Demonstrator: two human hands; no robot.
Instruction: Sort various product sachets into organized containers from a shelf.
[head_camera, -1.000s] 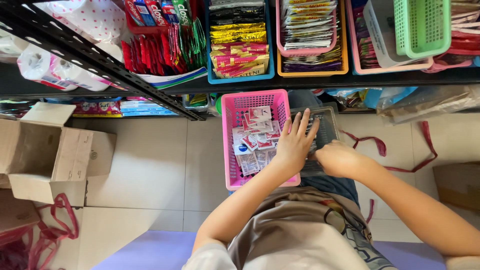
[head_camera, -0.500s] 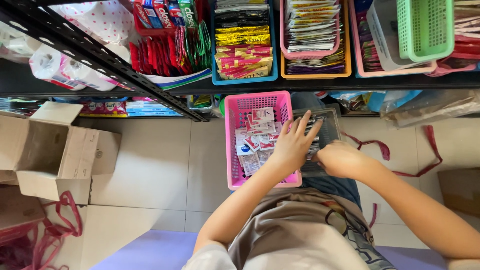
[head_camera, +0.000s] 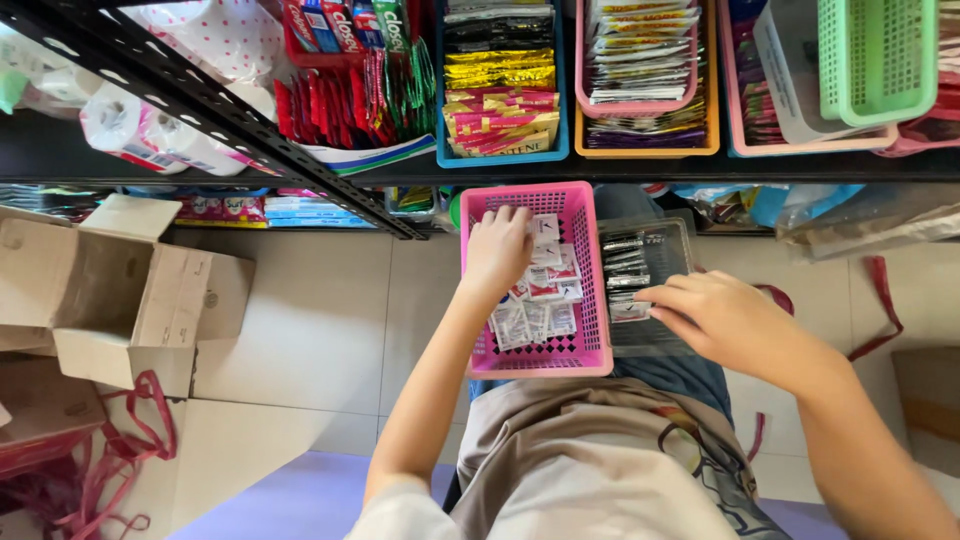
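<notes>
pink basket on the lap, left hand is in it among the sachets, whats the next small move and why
Probably close the left hand on a few white sachets and lift them out of the pink basket. Its fingers rest on the loose pile, while the right hand touches dark sachets in the clear tray alongside.

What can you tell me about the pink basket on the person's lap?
The pink basket is a rectangular tray of what looks like plastic, with lattice walls and floor and a solid rim. It sits level on the person's lap, below the shelf edge, with a clear tray of dark sachets against its right side. Small white sachets lie loose inside, covering much of the floor. The left hand reaches into it, fingers on the sachets at the far end. The right hand is over the clear tray.
</notes>
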